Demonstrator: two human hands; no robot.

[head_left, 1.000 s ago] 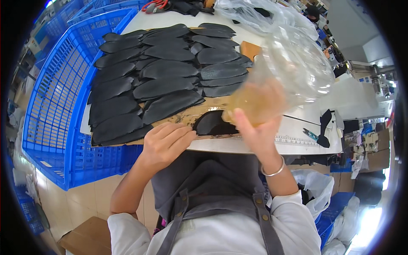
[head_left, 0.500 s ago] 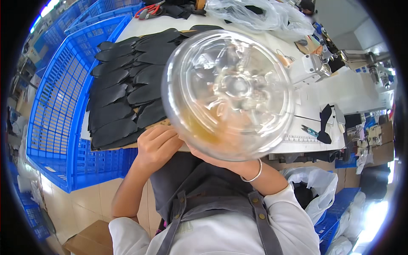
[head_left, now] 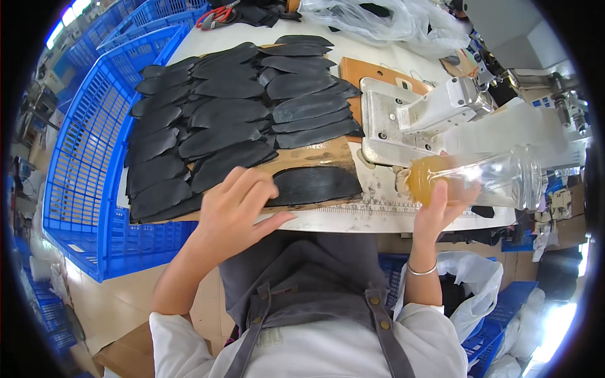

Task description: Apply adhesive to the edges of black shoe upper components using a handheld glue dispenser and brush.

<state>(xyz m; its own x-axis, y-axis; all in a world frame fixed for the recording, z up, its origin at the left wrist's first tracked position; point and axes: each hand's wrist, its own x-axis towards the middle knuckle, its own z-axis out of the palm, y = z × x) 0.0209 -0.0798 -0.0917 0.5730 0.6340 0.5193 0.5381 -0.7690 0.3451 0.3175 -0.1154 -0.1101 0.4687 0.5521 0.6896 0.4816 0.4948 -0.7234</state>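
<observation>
My right hand [head_left: 444,205] is wrapped round a clear bottle [head_left: 498,179], which lies nearly level in the air with its base to the right. Yellow-amber liquid or glue [head_left: 430,179] fills its left end. At that end a pale tip or brush [head_left: 403,181] shows, its form hard to make out. My left hand [head_left: 236,211] holds nothing; its fingers are bent and the thumb stands apart. Its fingertips are at the left end of a shiny black oval piece [head_left: 318,184], which lies on a brown cardboard sheet [head_left: 315,154]. Overlapping rows of black pieces [head_left: 230,116] cover the rest of the cardboard.
A white machine [head_left: 435,110] with a metal base stands right of the cardboard, above a ruler strip [head_left: 384,208] along the table edge. A blue crate [head_left: 88,157] is at the left. Red-handled scissors [head_left: 217,16] and a clear plastic bag [head_left: 391,22] lie at the back.
The bottle has moved down and right, away from in front of the camera, uncovering the machine and the front black piece. My hands have moved apart; the left thumb is now spread.
</observation>
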